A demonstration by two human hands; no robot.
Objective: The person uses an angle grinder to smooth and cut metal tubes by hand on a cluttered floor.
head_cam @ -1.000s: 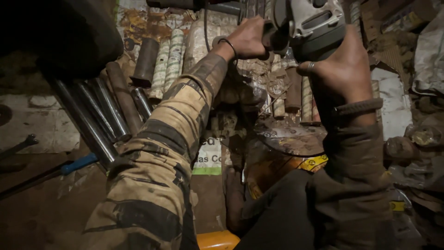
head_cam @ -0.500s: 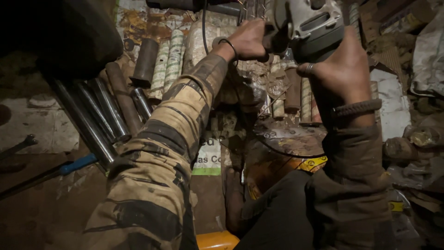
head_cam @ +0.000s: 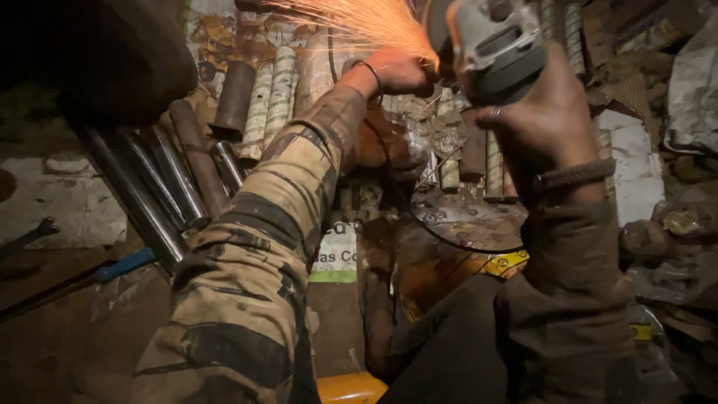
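Right hand (head_cam: 550, 120) wrapped around grey grinder (head_cam: 493, 45) raised at top, left hand (head_cam: 396, 71) curled beside its disc, grip perhaps on a handle, sparks (head_cam: 359, 22) spraying left, steel rods (head_cam: 157, 187) below.

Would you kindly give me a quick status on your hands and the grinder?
Right hand gripping angle grinder. Left hand beside the sparks. Metal tubes below.

The angle grinder (head_cam: 493, 45) runs past the top edge, and its disc is hidden behind the left hand (head_cam: 396, 71) and the sparks (head_cam: 359, 22). The piece being ground cannot be seen. Both sleeves are cut off below.
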